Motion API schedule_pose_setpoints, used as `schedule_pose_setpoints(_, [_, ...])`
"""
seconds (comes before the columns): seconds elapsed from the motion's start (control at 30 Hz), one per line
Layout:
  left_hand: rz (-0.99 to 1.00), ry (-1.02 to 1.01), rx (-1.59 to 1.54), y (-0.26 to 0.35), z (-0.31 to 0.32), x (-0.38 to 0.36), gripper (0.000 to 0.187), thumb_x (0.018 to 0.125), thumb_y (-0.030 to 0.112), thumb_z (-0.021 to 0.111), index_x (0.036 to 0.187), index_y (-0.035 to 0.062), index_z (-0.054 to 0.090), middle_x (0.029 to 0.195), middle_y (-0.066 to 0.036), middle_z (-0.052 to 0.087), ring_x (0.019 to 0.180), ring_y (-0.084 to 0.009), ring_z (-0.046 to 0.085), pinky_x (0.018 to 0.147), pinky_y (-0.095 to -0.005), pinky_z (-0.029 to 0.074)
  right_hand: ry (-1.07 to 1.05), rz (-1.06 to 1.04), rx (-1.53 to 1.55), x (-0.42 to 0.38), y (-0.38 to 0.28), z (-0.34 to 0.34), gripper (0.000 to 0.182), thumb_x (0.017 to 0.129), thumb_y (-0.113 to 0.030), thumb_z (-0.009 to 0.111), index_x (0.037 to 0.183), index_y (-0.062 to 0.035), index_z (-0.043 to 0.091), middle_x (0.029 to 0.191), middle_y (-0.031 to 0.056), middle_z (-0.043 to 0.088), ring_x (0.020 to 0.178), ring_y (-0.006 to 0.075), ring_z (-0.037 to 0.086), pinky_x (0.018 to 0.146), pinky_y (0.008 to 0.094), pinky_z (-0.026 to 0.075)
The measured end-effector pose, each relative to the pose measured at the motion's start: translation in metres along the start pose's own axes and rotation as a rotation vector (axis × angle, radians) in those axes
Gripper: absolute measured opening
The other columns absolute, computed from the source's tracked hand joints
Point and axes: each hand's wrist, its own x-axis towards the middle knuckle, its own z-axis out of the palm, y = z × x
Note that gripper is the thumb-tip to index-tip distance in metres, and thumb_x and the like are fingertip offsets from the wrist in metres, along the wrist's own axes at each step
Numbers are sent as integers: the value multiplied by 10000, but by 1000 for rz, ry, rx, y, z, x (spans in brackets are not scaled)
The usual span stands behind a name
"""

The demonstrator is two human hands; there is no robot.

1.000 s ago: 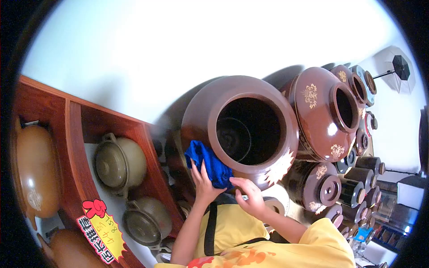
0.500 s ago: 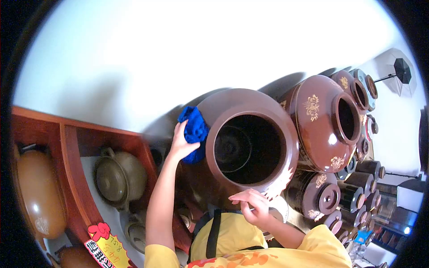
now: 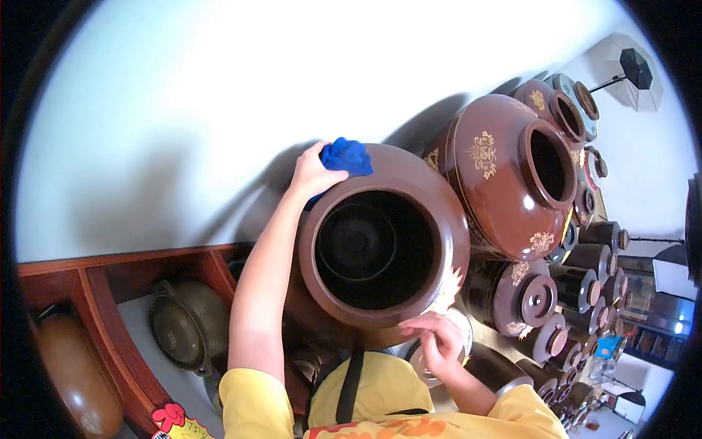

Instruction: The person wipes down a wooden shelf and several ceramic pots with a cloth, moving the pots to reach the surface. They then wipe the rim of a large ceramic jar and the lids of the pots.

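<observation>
A large brown ceramic jar with a wide round mouth stands in front of me, its dark interior showing a ring at the bottom. My left hand grips a bunched blue cloth against the jar's far-left shoulder, just outside the rim. At the near side of the mouth, my right hand has its fingers stretched loosely toward the rim, with no object showing in them. A jagged pale label sits on the jar's right side, above that hand.
Another glossy brown jar with gold designs stands close on the right, with several smaller lidded jars beyond. Left is a red-brown wooden shelf holding a lidded clay pot. A white wall rises behind.
My left hand and the blue cloth have moved along the jar's shoulder, up and to the right around the rim. My right hand stays near the front rim. The view has shifted.
</observation>
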Motion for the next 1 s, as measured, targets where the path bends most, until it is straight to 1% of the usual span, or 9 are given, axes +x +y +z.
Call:
schedule_pose_setpoints(0.17, [142,73,-309,64,-17,-18,510,557,112,726,1030,8,566,930,-93,626,872,-169,591,823,-299,455,140,175,84,8,12,-19,194,819,-17,475,981,21,575,946,123,607,880,196,570,773,312,444])
schedule_pose_setpoints(0.37, [140,-234,-610,162,-13,-98,669,548,55,701,1170,7,460,1060,-79,559,1000,-183,523,928,-325,387,233,-292,54,83,17,-23,1282,483,-368,856,1394,-74,4,1457,172,-60,1333,302,125,1051,456,209])
schedule_pose_setpoints(0.4, [207,-283,-620,168,3,-114,744,544,77,724,1210,13,398,1114,-92,518,1045,-183,488,949,-328,364,280,-395,42,93,17,-22,1265,435,-341,876,1391,-61,97,1433,178,148,1306,318,213,1050,477,221])
schedule_pose_setpoints(0.43, [273,-332,-629,171,22,-129,823,540,99,746,1249,19,336,1168,-105,478,1089,-183,453,970,-331,341,-46,73,2,61,44,-45,1008,526,-209,849,1335,-28,276,1306,165,392,1180,315,421,987,459,346])
schedule_pose_setpoints(0.57, [316,-160,-446,197,57,-167,964,597,217,779,1315,40,160,1254,-212,343,1171,-315,365,1002,-406,287,222,156,216,62,56,-56,945,557,-176,824,1320,-16,290,1266,154,427,1147,303,449,981,447,353])
schedule_pose_setpoints(0.73, [354,-112,-75,170,30,-179,593,747,289,654,1244,53,435,1286,-227,349,1179,-360,370,981,-440,307,659,339,577,65,60,-73,839,610,-120,781,1295,4,312,1198,135,486,1090,284,495,971,427,366])
schedule_pose_setpoints(0.77, [276,-49,-84,151,26,-187,521,745,237,652,1207,71,475,1247,-213,392,1153,-339,398,976,-421,314,620,301,432,81,49,-78,581,658,-25,664,1191,7,437,1064,113,565,964,272,565,901,370,436])
schedule_pose_setpoints(0.9, [-42,536,-85,70,8,-221,300,766,6,583,1057,41,520,1077,-110,496,1027,-227,482,865,-324,410,323,25,-512,125,115,-92,624,578,-57,659,1172,-13,472,1142,144,486,1072,287,494,952,374,376])
schedule_pose_setpoints(1.0, [-279,570,-409,27,12,-258,328,836,11,532,1153,23,450,1138,-105,482,1007,-207,517,863,-307,420,259,37,-475,151,133,-58,537,548,-86,667,1074,-55,566,1147,177,459,1050,354,477,946,403,366])
